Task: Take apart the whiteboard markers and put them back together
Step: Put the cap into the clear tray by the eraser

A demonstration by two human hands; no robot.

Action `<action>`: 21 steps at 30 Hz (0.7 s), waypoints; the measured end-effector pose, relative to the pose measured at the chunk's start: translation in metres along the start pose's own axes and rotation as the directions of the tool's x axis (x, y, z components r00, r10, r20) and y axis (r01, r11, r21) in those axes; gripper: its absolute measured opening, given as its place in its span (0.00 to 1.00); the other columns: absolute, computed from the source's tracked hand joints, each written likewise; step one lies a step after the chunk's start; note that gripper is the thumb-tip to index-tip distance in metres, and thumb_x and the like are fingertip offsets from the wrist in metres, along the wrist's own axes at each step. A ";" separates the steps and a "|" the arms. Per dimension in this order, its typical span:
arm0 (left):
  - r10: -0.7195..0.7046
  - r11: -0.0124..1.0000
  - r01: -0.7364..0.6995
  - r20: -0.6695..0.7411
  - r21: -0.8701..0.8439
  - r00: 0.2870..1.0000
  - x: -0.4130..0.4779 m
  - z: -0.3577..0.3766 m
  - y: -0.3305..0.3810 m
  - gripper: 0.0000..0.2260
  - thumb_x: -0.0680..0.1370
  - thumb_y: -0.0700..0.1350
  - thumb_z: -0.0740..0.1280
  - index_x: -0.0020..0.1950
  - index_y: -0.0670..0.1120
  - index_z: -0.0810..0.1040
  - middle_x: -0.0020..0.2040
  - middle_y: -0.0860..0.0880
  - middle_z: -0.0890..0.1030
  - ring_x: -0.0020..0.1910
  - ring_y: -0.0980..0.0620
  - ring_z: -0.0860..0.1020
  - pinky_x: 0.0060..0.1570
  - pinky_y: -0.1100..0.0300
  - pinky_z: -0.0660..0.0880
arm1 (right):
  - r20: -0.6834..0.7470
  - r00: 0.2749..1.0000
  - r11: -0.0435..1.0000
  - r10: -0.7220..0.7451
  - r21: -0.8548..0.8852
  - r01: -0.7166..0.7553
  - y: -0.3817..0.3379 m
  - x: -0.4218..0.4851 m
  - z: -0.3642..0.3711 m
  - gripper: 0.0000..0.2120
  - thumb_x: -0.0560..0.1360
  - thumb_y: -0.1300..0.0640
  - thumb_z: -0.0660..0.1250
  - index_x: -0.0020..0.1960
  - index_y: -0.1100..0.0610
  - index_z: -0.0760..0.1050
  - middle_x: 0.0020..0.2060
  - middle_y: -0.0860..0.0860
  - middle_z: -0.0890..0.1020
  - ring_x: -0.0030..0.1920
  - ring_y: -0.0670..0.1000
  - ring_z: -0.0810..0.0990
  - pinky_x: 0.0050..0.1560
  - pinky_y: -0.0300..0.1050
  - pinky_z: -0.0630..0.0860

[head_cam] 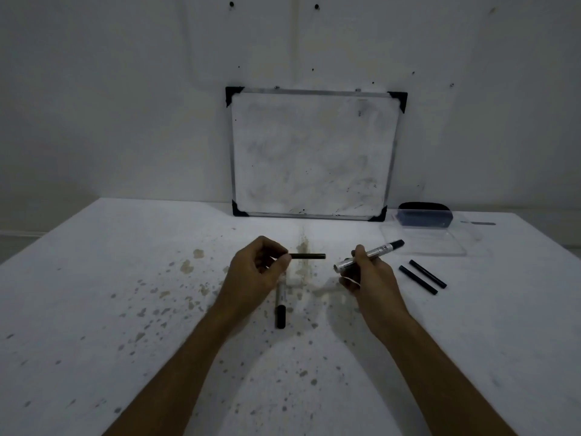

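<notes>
forearms: both reached in from the bottom edge and converged over the middle of the stained white table (94, 309).
capped marker (280, 305): lay on the table just under the left hand, black cap toward the camera, its far end hidden by that hand.
loose black rods (423, 277): two lay side by side on the table, right of the right hand and apart from it.
clear plastic case (430, 237): sat open behind the rods, with a black eraser (424, 212) at its far end.
whiteboard (314, 152): smudged, leaned upright against the wall at the table's back.
left hand (254, 272): thumb and fingertips pinched one end of a black ink rod (309, 256), which pointed right, level, above the table.
right hand (366, 273): fingers curled around a silver marker barrel (367, 254), tilted, black end up and away, open end toward the rod, a gap between them.
</notes>
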State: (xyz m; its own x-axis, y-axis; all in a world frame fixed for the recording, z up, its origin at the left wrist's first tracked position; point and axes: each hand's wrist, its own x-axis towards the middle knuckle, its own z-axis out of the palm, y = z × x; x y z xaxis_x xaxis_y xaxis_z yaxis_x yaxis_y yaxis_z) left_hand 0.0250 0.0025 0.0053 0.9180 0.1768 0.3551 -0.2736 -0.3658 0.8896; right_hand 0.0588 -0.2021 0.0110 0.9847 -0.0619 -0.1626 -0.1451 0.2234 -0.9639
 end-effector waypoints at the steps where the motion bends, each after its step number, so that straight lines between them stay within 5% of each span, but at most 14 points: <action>1: 0.003 1.000 -0.003 -0.029 -0.013 1.000 0.001 -0.004 -0.003 0.03 0.79 0.40 0.72 0.49 0.47 0.81 0.44 0.48 0.85 0.41 0.55 0.83 0.44 0.61 0.82 | 0.022 0.997 0.982 -0.069 -0.176 0.071 0.001 -0.001 -0.002 0.16 0.85 0.46 0.57 0.55 0.57 0.76 0.44 0.54 0.82 0.44 0.51 0.82 0.44 0.45 0.77; 4: -0.042 0.996 0.037 -0.068 -0.085 0.997 0.003 -0.007 -0.008 0.02 0.79 0.39 0.71 0.50 0.45 0.81 0.44 0.45 0.85 0.38 0.52 0.82 0.41 0.61 0.80 | 0.195 0.932 0.711 -0.305 -0.604 0.359 0.010 -0.002 -0.007 0.16 0.85 0.43 0.52 0.55 0.52 0.74 0.39 0.50 0.79 0.41 0.52 0.78 0.35 0.38 0.69; 7: -0.086 0.989 0.077 -0.071 -0.123 0.994 0.002 -0.003 -0.013 0.02 0.79 0.38 0.71 0.51 0.41 0.81 0.44 0.43 0.84 0.35 0.60 0.80 0.37 0.65 0.77 | 0.293 0.872 0.425 -0.393 -0.783 0.455 0.018 0.006 -0.010 0.23 0.85 0.46 0.53 0.77 0.53 0.66 0.45 0.54 0.80 0.44 0.53 0.78 0.37 0.39 0.69; 9: -0.100 0.988 0.090 -0.076 -0.126 0.992 0.002 0.000 -0.017 0.02 0.79 0.39 0.72 0.50 0.41 0.82 0.44 0.43 0.85 0.36 0.59 0.81 0.37 0.65 0.76 | 0.346 0.852 0.278 -0.392 -0.839 0.468 0.022 0.010 -0.013 0.26 0.84 0.45 0.56 0.80 0.54 0.62 0.47 0.56 0.79 0.45 0.53 0.78 0.40 0.43 0.72; 16: -0.059 0.996 0.056 -0.053 -0.066 0.997 0.000 0.008 -0.016 0.04 0.78 0.45 0.74 0.51 0.48 0.84 0.47 0.50 0.87 0.48 0.53 0.85 0.50 0.61 0.82 | 0.419 0.850 0.107 -0.319 -0.876 0.471 0.034 0.013 -0.018 0.23 0.83 0.44 0.59 0.76 0.49 0.71 0.50 0.56 0.76 0.49 0.53 0.74 0.47 0.45 0.71; 21: 0.010 0.992 0.007 -0.132 0.130 0.991 -0.005 0.018 -0.010 0.05 0.78 0.48 0.73 0.52 0.49 0.84 0.45 0.56 0.85 0.46 0.64 0.81 0.42 0.73 0.77 | 0.369 0.838 0.223 -0.402 -0.848 0.480 0.021 0.005 -0.022 0.23 0.78 0.40 0.68 0.69 0.49 0.77 0.57 0.53 0.78 0.56 0.52 0.76 0.59 0.48 0.75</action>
State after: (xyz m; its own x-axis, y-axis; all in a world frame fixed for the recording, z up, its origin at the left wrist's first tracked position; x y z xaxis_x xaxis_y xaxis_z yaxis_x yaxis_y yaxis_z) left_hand 0.0279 -0.0115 -0.0102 0.8691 0.2925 0.3989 -0.2273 -0.4800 0.8473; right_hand 0.0581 -0.2195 -0.0148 0.9191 0.2172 0.3288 0.3591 -0.8054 -0.4717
